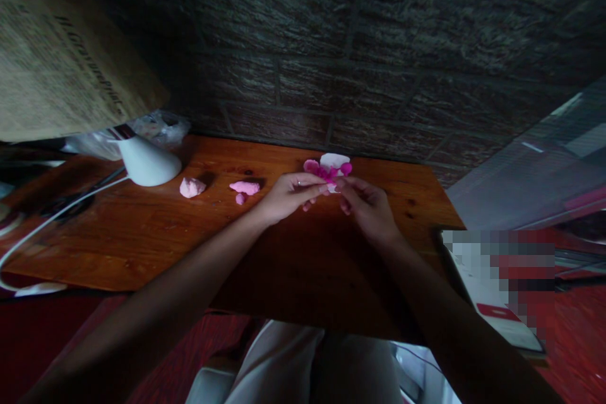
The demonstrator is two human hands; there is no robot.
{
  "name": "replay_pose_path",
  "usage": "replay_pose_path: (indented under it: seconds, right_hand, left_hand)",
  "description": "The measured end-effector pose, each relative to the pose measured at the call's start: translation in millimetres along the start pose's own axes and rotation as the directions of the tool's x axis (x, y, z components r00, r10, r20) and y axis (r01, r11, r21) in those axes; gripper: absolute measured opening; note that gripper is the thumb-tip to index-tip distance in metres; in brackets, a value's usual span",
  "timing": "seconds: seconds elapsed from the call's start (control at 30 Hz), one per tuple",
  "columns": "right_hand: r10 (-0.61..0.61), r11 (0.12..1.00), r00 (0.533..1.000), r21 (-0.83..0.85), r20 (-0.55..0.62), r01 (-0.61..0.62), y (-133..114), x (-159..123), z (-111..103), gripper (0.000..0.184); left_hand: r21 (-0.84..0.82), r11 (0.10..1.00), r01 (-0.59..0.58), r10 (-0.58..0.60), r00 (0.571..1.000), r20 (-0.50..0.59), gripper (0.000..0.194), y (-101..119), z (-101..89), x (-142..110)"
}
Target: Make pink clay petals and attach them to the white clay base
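Note:
Between my two hands is a pink flower [335,161] with pale, broad petals and a bright magenta middle. My left hand [294,194] pinches its lower left side with thumb and fingers; a ring shows on one finger. From the right, my right hand [367,202] pinches the flower's lower edge, fingers bent. The fingertips hide the part they grip. Left of my hands, an elongated pink lump [245,187] lies on the wooden table [303,265], with a small pink ball [240,199] just in front of it. Farther left sits a paler pink lump [192,187], like soft clay.
A lamp with a white base [148,161] and a printed paper shade [71,57] stands at the left, its white cable [57,218] crossing the table. Behind it lies a clear plastic bag [163,126]. A dark brick wall [303,76] borders the table's back edge.

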State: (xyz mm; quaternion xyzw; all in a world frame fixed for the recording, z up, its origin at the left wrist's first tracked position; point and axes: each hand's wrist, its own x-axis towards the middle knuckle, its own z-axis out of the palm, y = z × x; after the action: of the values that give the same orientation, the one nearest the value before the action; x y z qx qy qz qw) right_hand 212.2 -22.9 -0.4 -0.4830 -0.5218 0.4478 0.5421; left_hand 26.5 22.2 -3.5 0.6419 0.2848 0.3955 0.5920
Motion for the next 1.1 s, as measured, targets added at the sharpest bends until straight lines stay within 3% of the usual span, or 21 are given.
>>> replay_pose_path:
  seconds: [0.33, 0.7, 0.93, 1.1]
  right_hand:
    - [0.041, 0.999, 0.999, -0.021, 0.036, -0.040, -2.9, -1.5, 2.0, 0.051]
    - [0.022, 1.000, 0.999, -0.014, 0.026, -0.022, -1.7, -0.4, 0.6, 0.043]
    - [0.013, 1.000, 0.997, -0.022, 0.076, -0.012, -2.2, -2.6, 3.6, 0.042]
    - [0.033, 0.999, 0.998, -0.017, 0.053, -0.032, -5.0, -1.6, 1.9, 0.043]
  left_hand:
    - [0.032, 0.999, -0.014, 0.014, 1.000, -0.019, 0.029, -2.0, 0.4, 1.1]
    - [0.061, 0.998, -0.017, 0.019, 0.999, -0.025, 0.030, -4.9, 2.5, 1.4]
    - [0.198, 0.973, -0.114, 0.113, 0.993, 0.021, 0.017, -9.1, 4.7, 1.4]
    - [0.280, 0.949, -0.147, 0.141, 0.989, 0.041, 0.022, -7.2, 5.4, -1.3]
